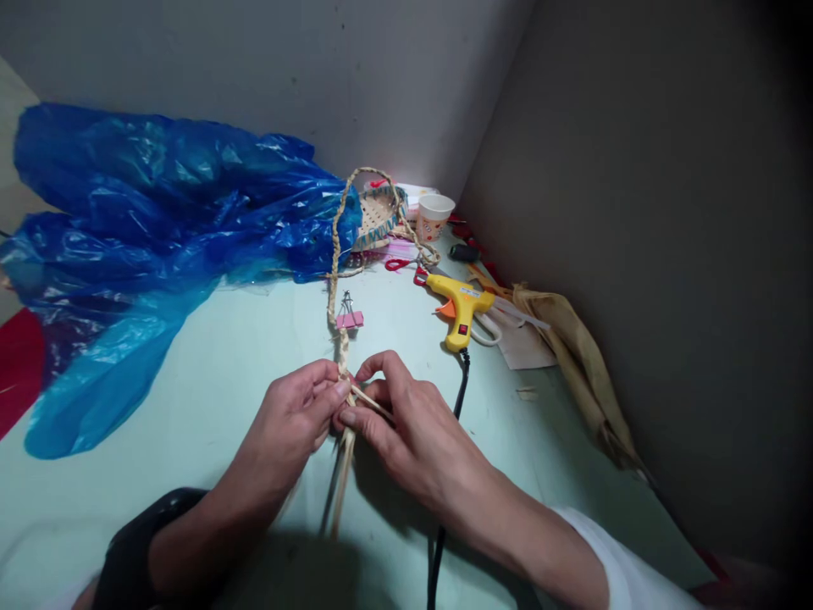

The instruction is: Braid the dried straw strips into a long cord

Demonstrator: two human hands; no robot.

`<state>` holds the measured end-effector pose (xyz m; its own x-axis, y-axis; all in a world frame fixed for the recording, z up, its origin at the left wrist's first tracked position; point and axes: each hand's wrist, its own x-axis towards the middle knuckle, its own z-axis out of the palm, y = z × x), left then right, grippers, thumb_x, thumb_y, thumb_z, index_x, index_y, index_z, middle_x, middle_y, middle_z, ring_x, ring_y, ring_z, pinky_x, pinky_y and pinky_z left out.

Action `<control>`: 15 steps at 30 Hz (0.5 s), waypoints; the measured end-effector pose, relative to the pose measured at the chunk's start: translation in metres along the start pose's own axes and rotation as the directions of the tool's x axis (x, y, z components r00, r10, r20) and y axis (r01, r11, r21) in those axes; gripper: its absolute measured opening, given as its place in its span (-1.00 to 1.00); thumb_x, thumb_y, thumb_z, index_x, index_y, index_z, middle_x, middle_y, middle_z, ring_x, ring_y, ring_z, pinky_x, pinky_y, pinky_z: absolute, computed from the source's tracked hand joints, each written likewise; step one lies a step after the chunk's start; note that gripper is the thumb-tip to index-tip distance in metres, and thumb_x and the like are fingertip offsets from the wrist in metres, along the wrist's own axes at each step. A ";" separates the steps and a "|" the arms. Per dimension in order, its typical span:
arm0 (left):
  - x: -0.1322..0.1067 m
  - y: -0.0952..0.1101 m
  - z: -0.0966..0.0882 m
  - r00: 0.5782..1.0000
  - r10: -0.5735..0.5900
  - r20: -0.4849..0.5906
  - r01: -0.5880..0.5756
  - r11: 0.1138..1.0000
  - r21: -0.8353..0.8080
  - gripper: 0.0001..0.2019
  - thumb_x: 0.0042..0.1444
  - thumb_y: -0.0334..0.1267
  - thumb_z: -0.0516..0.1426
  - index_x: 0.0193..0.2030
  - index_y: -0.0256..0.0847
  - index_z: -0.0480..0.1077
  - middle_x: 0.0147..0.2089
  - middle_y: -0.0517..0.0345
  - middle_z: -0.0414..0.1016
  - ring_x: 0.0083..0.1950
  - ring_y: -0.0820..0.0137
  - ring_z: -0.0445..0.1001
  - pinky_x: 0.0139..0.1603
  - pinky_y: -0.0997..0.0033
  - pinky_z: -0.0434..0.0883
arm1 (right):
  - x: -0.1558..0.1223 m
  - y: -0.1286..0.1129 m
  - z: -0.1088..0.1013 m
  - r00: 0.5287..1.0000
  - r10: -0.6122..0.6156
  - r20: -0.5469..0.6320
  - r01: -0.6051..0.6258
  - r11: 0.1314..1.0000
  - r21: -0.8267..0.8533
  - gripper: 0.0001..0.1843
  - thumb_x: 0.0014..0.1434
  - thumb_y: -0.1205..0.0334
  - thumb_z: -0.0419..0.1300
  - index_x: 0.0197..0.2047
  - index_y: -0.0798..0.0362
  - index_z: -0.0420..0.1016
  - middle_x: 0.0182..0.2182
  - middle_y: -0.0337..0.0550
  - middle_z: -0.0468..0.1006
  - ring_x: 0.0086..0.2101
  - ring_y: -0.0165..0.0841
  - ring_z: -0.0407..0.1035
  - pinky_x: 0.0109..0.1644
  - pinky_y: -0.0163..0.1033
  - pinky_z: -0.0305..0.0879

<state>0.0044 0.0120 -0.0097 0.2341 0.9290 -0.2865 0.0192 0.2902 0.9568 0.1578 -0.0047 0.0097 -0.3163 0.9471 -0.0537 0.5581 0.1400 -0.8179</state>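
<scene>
A tan braided straw cord [333,280] runs from a woven basket piece [376,216] at the back toward me across the pale green table [254,339]. My left hand [295,419] and my right hand [397,419] meet at the cord's near end, both pinching loose straw strands [343,474] that hang below my fingers. A pink binder clip [349,317] grips the braid just beyond my hands.
A yellow glue gun [461,309] with a black cable [445,474] lies to the right of my hands. Crumpled blue plastic sheet [158,229] fills the left. A paper cup [434,216], red-handled scissors [403,265] and dried leaves [584,364] sit along the walls.
</scene>
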 end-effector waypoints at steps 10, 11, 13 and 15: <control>-0.004 0.007 -0.001 0.987 -0.157 0.032 0.160 0.961 -0.226 -0.75 0.09 -0.18 0.20 -0.46 -0.26 0.26 -0.57 0.36 0.12 -0.57 0.61 -0.13 -0.61 0.59 -0.15 | -0.001 -0.001 -0.008 0.991 -0.127 0.034 0.131 0.971 -0.202 -0.79 0.13 0.46 -0.04 -0.18 0.02 0.10 -0.37 -0.18 0.43 -0.45 -0.38 0.24 -0.38 -0.31 0.11; -0.004 0.007 -0.001 0.986 -0.160 0.036 0.164 0.960 -0.228 -0.74 0.09 -0.17 0.20 -0.46 -0.26 0.26 -0.57 0.36 0.11 -0.57 0.61 -0.15 -0.61 0.59 -0.15 | -0.001 -0.001 -0.008 0.991 -0.131 0.040 0.137 0.959 -0.250 -0.74 0.06 0.49 -0.02 -0.18 0.02 0.10 -0.38 -0.19 0.43 -0.45 -0.38 0.24 -0.39 -0.31 0.11; -0.003 0.004 -0.002 0.985 -0.168 0.028 0.170 0.959 -0.228 -0.73 0.08 -0.14 0.21 -0.46 -0.25 0.26 -0.57 0.37 0.11 -0.57 0.61 -0.16 -0.61 0.59 -0.16 | -0.002 -0.002 -0.005 0.988 -0.140 0.065 0.154 0.912 -0.380 -0.64 -0.08 0.49 0.03 -0.18 0.03 0.12 -0.36 -0.17 0.43 -0.44 -0.36 0.24 -0.39 -0.29 0.13; -0.002 0.001 -0.003 0.983 -0.182 0.007 0.179 0.958 -0.224 -0.71 0.07 -0.10 0.22 -0.46 -0.23 0.24 -0.57 0.36 0.11 -0.57 0.61 -0.13 -0.60 0.60 -0.15 | -0.002 -0.002 -0.001 0.976 -0.191 0.100 0.215 0.822 -0.528 -0.58 -0.18 0.47 0.07 -0.18 0.05 0.17 -0.34 -0.12 0.44 -0.41 -0.32 0.23 -0.36 -0.25 0.18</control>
<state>0.0009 0.0115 -0.0085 0.2339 0.8590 -0.4554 -0.1574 0.4956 0.8541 0.1578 -0.0071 0.0122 -0.4920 0.8693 0.0468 0.7955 0.4708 -0.3814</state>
